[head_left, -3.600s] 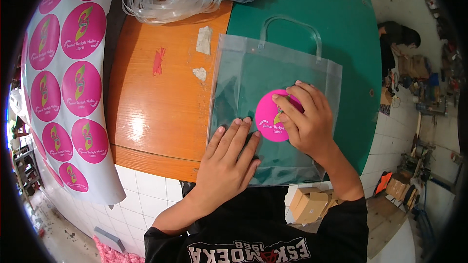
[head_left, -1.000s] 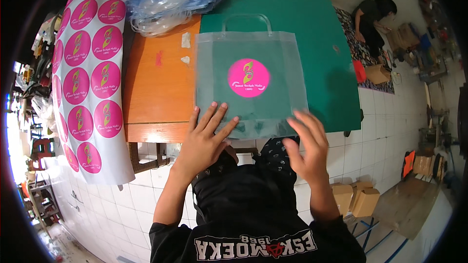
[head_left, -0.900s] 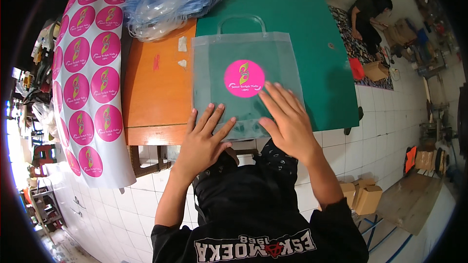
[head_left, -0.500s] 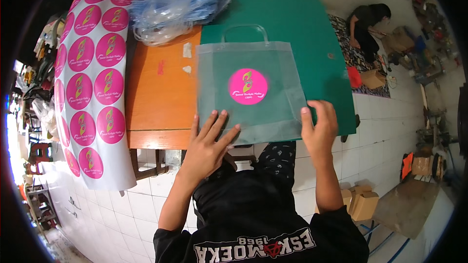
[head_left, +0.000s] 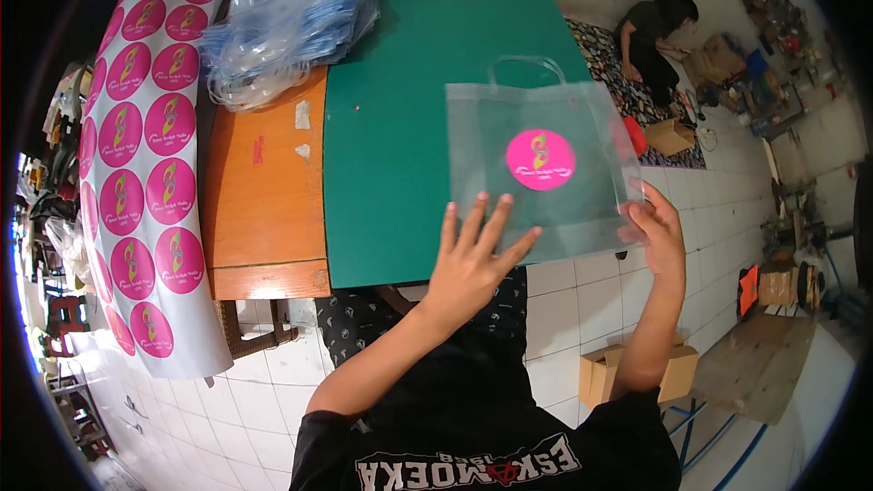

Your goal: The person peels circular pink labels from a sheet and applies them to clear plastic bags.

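Observation:
A clear plastic bag (head_left: 596,118) with a loop handle lies across the right edge of the green tabletop, its right part out past the edge. On its front sits a round pink sticker (head_left: 541,161) with a green and yellow figure. My left hand (head_left: 471,265) rests with spread fingers on the bag's lower left part, below the sticker. At the bag's lower right edge, my right hand (head_left: 658,227) pinches the plastic between thumb and fingers.
A sheet of round pink stickers (head_left: 145,168) hangs at the left beside the orange table part (head_left: 264,218). Clear bags (head_left: 296,14) are stacked at the far left of the green tabletop (head_left: 391,173). Another person (head_left: 650,50) sits on a patterned mat. Cardboard boxes (head_left: 597,373) stand at the lower right.
Both hands have moved the bag to the right, over the table's edge. My right hand has gone from beside the bag's edge to gripping it, while the left stays spread on the plastic.

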The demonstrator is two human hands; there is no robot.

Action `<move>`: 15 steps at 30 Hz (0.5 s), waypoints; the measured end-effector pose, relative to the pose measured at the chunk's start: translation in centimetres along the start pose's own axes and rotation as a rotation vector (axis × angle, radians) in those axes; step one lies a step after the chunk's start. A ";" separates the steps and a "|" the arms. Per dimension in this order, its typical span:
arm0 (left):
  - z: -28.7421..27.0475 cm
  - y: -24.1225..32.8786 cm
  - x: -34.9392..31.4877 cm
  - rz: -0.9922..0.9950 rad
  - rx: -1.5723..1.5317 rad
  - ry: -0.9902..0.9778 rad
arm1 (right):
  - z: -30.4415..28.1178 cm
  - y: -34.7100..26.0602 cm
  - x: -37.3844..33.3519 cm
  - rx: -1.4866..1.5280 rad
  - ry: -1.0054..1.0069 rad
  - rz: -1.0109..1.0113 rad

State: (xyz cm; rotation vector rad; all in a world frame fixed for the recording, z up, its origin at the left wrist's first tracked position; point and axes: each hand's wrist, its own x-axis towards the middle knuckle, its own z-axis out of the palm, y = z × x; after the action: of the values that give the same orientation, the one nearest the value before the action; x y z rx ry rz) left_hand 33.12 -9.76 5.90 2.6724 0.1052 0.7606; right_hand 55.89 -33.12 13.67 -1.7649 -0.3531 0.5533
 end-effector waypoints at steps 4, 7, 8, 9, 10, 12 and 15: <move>2.8 0.9 0.9 0.041 0.020 -0.039 | -3.6 2.4 1.8 -0.184 0.006 0.035; 1.9 0.7 1.1 0.067 -0.034 -0.119 | -6.9 4.8 3.2 -0.673 -0.032 0.002; 1.0 0.3 1.0 0.107 -0.055 -0.175 | -5.8 4.7 3.1 -0.663 -0.071 -0.009; -0.2 -0.1 0.3 0.073 -0.026 -0.178 | -4.5 3.0 2.4 -0.914 0.020 -0.164; -1.4 -0.4 -0.5 0.104 -0.042 -0.158 | -3.3 1.3 2.1 -1.159 0.134 -0.328; -4.2 -1.0 -2.2 0.124 -0.071 -0.124 | 0.2 -1.5 1.7 -1.028 0.103 -0.392; -8.6 -3.4 -4.9 -0.024 -0.093 -0.129 | 7.0 -4.0 0.9 -0.774 0.035 -0.543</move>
State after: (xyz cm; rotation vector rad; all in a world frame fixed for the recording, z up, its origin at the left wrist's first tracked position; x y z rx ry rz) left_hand 24.50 -4.63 9.02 2.6181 0.0678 0.5701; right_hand 53.12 -25.86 16.02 -2.2717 -1.0891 -0.0309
